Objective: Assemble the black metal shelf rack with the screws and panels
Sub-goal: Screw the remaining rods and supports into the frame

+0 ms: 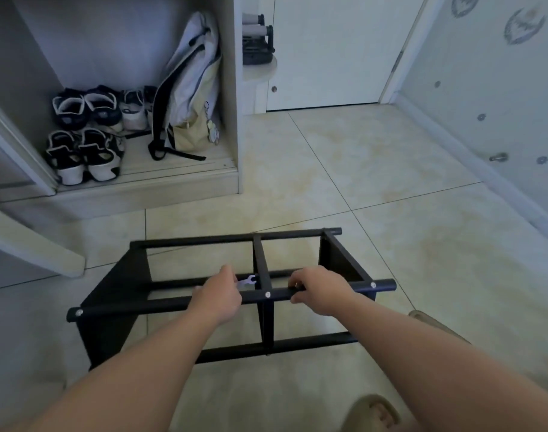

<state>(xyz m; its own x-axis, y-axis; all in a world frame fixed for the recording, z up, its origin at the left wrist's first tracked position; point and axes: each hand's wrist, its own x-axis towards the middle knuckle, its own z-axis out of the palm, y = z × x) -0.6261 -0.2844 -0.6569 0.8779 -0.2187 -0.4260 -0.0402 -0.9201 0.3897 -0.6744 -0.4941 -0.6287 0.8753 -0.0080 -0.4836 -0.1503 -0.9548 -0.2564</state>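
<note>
Shelf rack (pixel 261 257) before us: arms outstretched, our left hand (pixel 218 299) pinches a small wrench (pixel 247 280), our right hand (pixel 319 291) curls round the near bar (pixel 141 308).

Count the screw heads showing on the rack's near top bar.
3. Left-end screw, middle screw, right-end screw. The left hand, holding a wrench, and right hand cover parts of the bar; more may be hidden.

a home entryway: pale floor tiles (pixel 328 169), a white door (pixel 335 51) at the far end, and at far left an open closet (pixel 229 88) holding pairs of sneakers (pixel 85 132) and a backpack (pixel 188 88) leaning inside it.
</note>
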